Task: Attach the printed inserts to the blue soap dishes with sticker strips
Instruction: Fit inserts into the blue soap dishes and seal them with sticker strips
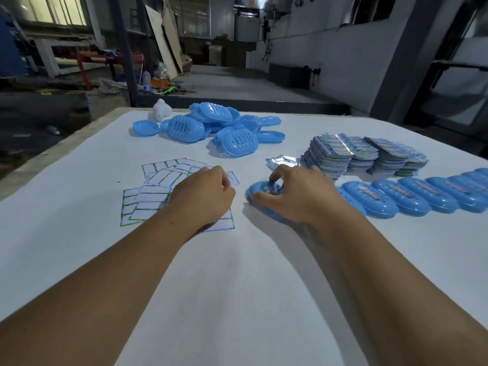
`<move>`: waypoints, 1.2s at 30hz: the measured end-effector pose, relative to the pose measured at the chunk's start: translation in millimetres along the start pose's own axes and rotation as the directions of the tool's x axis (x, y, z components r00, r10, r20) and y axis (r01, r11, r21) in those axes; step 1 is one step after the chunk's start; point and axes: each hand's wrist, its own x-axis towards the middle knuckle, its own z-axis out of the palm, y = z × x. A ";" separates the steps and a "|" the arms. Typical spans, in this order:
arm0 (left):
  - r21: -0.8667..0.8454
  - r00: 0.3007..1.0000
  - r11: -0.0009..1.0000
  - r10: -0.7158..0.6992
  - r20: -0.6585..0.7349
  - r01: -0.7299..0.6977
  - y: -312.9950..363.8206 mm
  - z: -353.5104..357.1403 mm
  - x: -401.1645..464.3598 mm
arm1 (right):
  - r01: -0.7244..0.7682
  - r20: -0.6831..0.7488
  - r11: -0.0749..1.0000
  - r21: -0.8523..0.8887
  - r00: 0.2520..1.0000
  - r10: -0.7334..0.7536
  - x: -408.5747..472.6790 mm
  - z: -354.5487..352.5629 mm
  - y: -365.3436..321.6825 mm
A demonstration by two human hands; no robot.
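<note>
Blue plastic dish: the soap dish (257, 192) being worked on sits on the table right in front of the person, a bit right of centre, with a colourful printed insert (272, 188) lying in its hollow
Right hand: the right hand (295, 192) is draped over that dish, fingers curled down and pinching at the insert — most of the dish is hidden under the palm
Left hand: the left hand (204, 195) rests on the scattered sticker sheets (158, 191), fingers curled under, thumb and forefinger tucked together; can't tell if it's actually gripping a strip
Hands together?: no, they're apart, a strip of bare table between them
Sticker sheets: white rectangles with green and blue borders, fanned out loosely and overlapping, left of the dish
Finished row: a line of dishes (412, 198) with inserts already in them runs off to the right, each touching the next, starting just beside the right wrist
Insert stacks: tall leaning stacks of printed inserts (364, 154) behind that row — a few loose ones (281, 161) lie flat just beyond the right hand's fingers
Dish pile: a jumbled heap of empty blue dishes (211, 126) at the far side of the table, some showing slotted bottoms
White thing: a small white lumpy object (161, 110) at the far edge, next to the heap
Table: covered in white sheet (237, 286)
</note>
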 end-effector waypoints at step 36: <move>-0.316 0.960 0.937 -0.212 -0.183 0.147 1.2 -7.0 47.3 | 0.210 -0.209 0.907 0.366 0.968 -0.140 14.1 8.1 -5.0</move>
